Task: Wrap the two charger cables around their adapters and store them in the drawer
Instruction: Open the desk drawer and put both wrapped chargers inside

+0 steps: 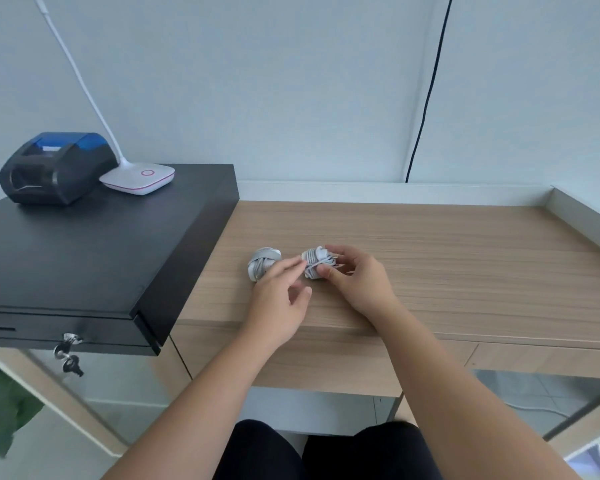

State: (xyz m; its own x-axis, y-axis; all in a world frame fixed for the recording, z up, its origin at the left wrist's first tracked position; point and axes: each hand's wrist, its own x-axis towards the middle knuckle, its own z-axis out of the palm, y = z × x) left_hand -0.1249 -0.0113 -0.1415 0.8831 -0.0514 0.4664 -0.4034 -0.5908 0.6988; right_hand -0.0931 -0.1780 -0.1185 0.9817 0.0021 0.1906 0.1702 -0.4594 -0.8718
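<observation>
Two white charger bundles lie on the wooden desk (430, 258). The left bundle (262, 263) has its cable wound round its adapter and lies free, just left of my left hand. The right bundle (315, 263) is also wound with cable. My right hand (355, 275) grips it between thumb and fingers from the right. My left hand (281, 296) reaches in from the left, its forefinger and thumb at a strand of cable on that bundle. The black cash drawer (66, 258) at the left is closed, with keys (68, 355) hanging from its front lock.
A black and blue receipt printer (54, 168) and a white lamp base (137, 178) stand on top of the cash drawer. A raised white ledge (586, 209) borders the desk at the back and right. A black cable (426, 98) runs down the wall.
</observation>
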